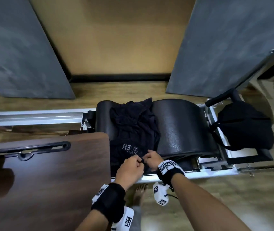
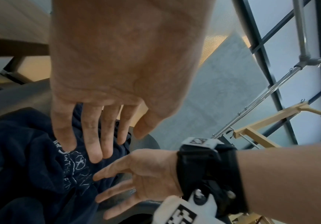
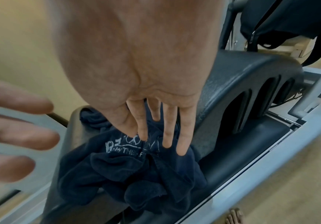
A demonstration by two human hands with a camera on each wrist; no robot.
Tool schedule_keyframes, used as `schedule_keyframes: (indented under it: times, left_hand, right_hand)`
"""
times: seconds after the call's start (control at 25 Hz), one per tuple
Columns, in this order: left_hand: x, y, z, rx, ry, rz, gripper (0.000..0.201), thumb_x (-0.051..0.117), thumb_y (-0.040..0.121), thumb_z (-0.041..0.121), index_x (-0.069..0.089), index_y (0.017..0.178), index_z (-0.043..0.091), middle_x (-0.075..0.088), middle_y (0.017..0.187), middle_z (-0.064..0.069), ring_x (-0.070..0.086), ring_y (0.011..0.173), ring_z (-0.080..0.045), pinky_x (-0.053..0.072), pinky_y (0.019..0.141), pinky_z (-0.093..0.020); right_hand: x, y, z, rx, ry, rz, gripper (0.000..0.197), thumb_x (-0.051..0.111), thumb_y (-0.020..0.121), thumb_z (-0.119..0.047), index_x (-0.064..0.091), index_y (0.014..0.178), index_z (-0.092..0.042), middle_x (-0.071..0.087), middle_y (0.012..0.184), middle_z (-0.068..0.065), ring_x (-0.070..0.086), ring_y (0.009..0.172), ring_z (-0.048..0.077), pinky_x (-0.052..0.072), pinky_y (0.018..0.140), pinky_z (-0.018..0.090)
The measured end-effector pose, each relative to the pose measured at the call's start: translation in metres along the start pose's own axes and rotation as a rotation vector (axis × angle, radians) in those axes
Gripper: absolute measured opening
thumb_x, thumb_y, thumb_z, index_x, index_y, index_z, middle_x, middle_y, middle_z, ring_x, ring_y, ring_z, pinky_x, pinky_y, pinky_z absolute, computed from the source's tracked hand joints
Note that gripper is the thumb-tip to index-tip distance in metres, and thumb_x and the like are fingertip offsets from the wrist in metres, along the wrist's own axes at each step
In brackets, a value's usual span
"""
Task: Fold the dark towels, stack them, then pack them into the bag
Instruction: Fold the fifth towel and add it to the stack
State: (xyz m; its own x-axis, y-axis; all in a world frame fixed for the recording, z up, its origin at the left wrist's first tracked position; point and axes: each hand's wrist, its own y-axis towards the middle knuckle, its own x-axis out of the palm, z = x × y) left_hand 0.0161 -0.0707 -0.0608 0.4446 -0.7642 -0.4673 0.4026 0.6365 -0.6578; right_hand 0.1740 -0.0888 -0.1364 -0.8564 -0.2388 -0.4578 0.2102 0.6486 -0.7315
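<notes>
Both hands (image 1: 140, 161) hover at crumpled, plush dark towels (image 1: 133, 124).

Exercise equipment on a wooden floor
A black arched pad (image 1: 179, 125) sits in a metal frame (image 1: 33, 116), beside a dark wooden board (image 1: 53, 172); grey panels (image 1: 16, 47) lean behind.

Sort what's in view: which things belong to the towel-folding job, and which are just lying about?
Job: dark towels, heaped unfolded; black bag, off to the right; left hand and right hand, at the heap's near edge.

Lying about: black padded arc under the towels; dark wooden board; metal frame rail; grey wall panels.
</notes>
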Motion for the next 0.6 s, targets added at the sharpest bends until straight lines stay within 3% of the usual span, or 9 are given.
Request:
schedule_keyframes:
  times: [0.04, 0.08, 0.12, 0.24, 0.32, 0.4, 0.52, 0.6]
  left_hand:
    - [0.001, 0.005, -0.001, -0.02, 0.006, 0.003, 0.026, 0.052, 0.104, 0.033, 0.062, 0.126, 0.026, 0.067, 0.109, 0.007, 0.066, 0.106, -0.022, 0.055, 0.099, -0.044]
    - [0.001, 0.009, -0.002, -0.04, 0.008, 0.005, 0.027, 0.052, 0.104, 0.034, 0.062, 0.127, 0.026, 0.067, 0.11, 0.007, 0.066, 0.107, -0.022, 0.055, 0.099, -0.044]
    - [0.002, 0.01, -0.002, -0.058, 0.008, 0.004, 0.028, 0.052, 0.104, 0.034, 0.062, 0.128, 0.025, 0.067, 0.111, 0.006, 0.066, 0.108, -0.022, 0.054, 0.099, -0.043]
    - [0.0, 0.018, -0.001, -0.098, 0.017, -0.004, 0.031, 0.051, 0.104, 0.034, 0.062, 0.132, 0.025, 0.067, 0.117, 0.003, 0.065, 0.112, -0.024, 0.053, 0.1, -0.041]
    - [-0.002, 0.023, 0.005, -0.097, 0.023, -0.007, 0.032, 0.051, 0.105, 0.034, 0.06, 0.134, 0.024, 0.067, 0.119, 0.002, 0.064, 0.113, -0.024, 0.053, 0.101, -0.042]
    - [-0.003, 0.025, 0.012, -0.067, 0.019, 0.016, 0.038, 0.051, 0.106, 0.033, 0.053, 0.142, 0.02, 0.061, 0.132, -0.002, 0.06, 0.121, -0.025, 0.051, 0.104, -0.043]
    - [-0.008, 0.024, 0.023, 0.028, 0.036, 0.129, 0.074, 0.059, 0.105, 0.029, 0.018, 0.166, 0.018, 0.026, 0.166, -0.003, 0.037, 0.147, -0.026, 0.042, 0.115, -0.041]
    - [-0.017, 0.018, 0.033, 0.136, -0.002, 0.21, 0.099, 0.066, 0.102, 0.027, -0.007, 0.168, 0.027, -0.002, 0.173, 0.008, 0.022, 0.154, -0.024, 0.037, 0.117, -0.036]
  right_hand:
    - [0.002, 0.013, -0.003, 0.005, -0.042, -0.017, 0.026, 0.056, 0.099, -0.007, 0.073, 0.118, -0.002, 0.033, 0.165, 0.012, 0.043, 0.145, 0.028, 0.046, 0.105, 0.031]
    - [0.005, 0.023, -0.005, 0.006, -0.074, -0.03, 0.032, 0.057, 0.099, -0.008, 0.068, 0.128, -0.001, 0.027, 0.168, 0.012, 0.037, 0.15, 0.027, 0.04, 0.109, 0.026]
    - [0.008, 0.029, -0.006, 0.007, -0.08, -0.021, 0.035, 0.059, 0.098, -0.009, 0.065, 0.132, 0.0, 0.036, 0.164, 0.015, 0.041, 0.147, 0.027, 0.038, 0.11, 0.024]
    - [0.004, 0.041, -0.009, -0.002, 0.057, 0.101, 0.029, 0.068, 0.09, -0.004, 0.072, 0.119, -0.003, 0.069, 0.123, 0.012, 0.065, 0.117, 0.025, 0.046, 0.097, 0.023]
    - [-0.017, 0.039, -0.015, -0.03, 0.266, 0.171, 0.021, 0.07, 0.086, 0.004, 0.08, 0.101, -0.007, 0.076, 0.096, 0.007, 0.07, 0.095, 0.019, 0.05, 0.087, 0.023]
    - [-0.048, 0.029, -0.029, -0.109, 0.479, 0.197, 0.024, 0.07, 0.083, 0.011, 0.081, 0.09, -0.009, 0.073, 0.079, 0.002, 0.066, 0.08, 0.014, 0.052, 0.078, 0.024]
    - [-0.093, -0.002, -0.055, -0.272, 0.644, 0.156, 0.029, 0.07, 0.084, 0.015, 0.078, 0.093, -0.011, 0.066, 0.078, -0.003, 0.064, 0.079, 0.014, 0.057, 0.07, 0.024]
    - [-0.119, -0.029, -0.069, -0.39, 0.678, 0.091, 0.029, 0.07, 0.086, 0.013, 0.078, 0.101, -0.011, 0.064, 0.087, 0.001, 0.066, 0.085, 0.014, 0.06, 0.075, 0.029]
